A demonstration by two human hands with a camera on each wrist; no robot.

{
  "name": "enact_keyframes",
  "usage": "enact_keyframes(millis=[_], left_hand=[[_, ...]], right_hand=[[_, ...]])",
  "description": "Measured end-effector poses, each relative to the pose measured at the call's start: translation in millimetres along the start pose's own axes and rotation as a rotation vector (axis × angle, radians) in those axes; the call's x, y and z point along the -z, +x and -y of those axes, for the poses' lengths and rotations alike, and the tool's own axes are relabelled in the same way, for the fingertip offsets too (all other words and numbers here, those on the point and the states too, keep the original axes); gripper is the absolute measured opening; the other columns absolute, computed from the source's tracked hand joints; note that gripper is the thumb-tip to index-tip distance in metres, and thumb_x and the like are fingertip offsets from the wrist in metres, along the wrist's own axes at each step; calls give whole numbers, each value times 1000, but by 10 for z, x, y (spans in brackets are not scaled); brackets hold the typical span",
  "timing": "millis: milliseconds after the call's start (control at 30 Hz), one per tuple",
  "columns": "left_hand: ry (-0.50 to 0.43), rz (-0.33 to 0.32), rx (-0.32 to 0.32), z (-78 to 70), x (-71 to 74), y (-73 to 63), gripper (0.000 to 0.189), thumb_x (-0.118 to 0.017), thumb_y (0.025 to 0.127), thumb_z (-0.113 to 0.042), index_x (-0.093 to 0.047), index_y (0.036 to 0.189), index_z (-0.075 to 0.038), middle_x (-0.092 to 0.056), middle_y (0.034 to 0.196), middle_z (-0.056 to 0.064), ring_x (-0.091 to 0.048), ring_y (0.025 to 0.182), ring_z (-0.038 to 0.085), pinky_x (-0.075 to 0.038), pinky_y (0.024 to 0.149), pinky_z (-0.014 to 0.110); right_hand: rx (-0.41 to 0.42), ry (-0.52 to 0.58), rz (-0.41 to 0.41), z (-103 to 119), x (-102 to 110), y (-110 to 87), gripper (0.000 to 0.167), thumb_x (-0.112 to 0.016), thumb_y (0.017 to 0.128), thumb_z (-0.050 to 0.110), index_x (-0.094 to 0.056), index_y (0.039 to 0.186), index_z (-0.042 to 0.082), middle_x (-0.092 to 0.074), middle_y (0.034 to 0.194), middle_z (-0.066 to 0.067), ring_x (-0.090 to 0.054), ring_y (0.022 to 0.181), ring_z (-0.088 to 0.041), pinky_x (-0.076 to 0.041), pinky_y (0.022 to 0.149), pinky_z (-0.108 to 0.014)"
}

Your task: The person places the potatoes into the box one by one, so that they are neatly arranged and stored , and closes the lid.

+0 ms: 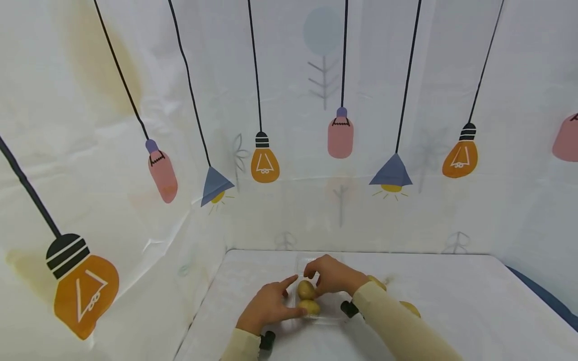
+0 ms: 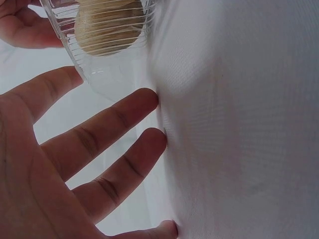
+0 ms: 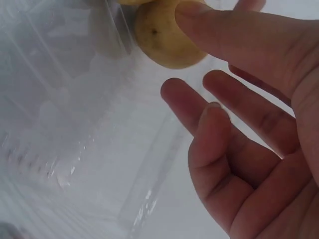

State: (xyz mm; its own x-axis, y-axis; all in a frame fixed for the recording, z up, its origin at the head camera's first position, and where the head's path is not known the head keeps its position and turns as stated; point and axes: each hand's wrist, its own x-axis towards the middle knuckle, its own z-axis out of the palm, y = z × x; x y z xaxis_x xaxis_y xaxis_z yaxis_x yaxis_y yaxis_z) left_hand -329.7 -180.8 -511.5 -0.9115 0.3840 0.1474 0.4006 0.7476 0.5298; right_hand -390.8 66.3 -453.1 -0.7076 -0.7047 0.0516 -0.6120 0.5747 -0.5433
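A clear ribbed plastic container [image 1: 331,307] lies on the white table, with two yellow potatoes [image 1: 306,290] one behind the other at its left side. My left hand [image 1: 271,305] spreads along that side, thumb over the nearer potato [image 1: 309,307] and index finger pointing forward. In the left wrist view, its index fingertip meets the container's edge and the other fingertips touch the table. From the right, my right hand [image 1: 336,275] arches over the farther potato. The right wrist view shows its thumb against a potato [image 3: 167,37], with other fingers bent loosely apart from it.
More yellow potatoes lie right of the container, one [image 1: 377,282] behind my right wrist and another [image 1: 410,308] beyond the forearm. The white table [image 1: 451,291] backs onto a curtain [image 1: 289,210] printed with lamps. Dark wrist cameras [image 1: 267,340] sit below both hands.
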Motion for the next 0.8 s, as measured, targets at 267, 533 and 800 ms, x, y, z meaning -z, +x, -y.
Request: enact_keyframes(millis=[267, 533, 800], left_hand=[[15, 9, 22, 39, -31, 28, 102, -74, 78, -82, -51, 159, -25, -66, 100, -4, -58, 88, 9, -50, 75, 36], [19, 20, 52, 28, -25, 16, 102, -75, 76, -81, -51, 159, -26, -67, 102, -3, -60, 90, 12, -52, 78, 41], [12, 23, 44, -7, -4, 19, 101, -77, 78, -78, -50, 160, -25, -68, 104, -1, -61, 94, 15, -53, 83, 45]], right_hand=[[-35, -28, -25, -27, 124, -161, 44, -96, 79, 19, -77, 118, 16, -73, 113, -1, -71, 88, -14, -57, 74, -29], [-63, -103, -93, -51, 314, -473, 40, -92, 84, 27, -75, 119, 18, -70, 112, 9, -71, 98, -19, -58, 84, -33], [-72, -124, -152, -211, 423, -911, 43, -91, 85, 33, -73, 122, 19, -70, 117, 11, -69, 105, -24, -56, 88, -40]])
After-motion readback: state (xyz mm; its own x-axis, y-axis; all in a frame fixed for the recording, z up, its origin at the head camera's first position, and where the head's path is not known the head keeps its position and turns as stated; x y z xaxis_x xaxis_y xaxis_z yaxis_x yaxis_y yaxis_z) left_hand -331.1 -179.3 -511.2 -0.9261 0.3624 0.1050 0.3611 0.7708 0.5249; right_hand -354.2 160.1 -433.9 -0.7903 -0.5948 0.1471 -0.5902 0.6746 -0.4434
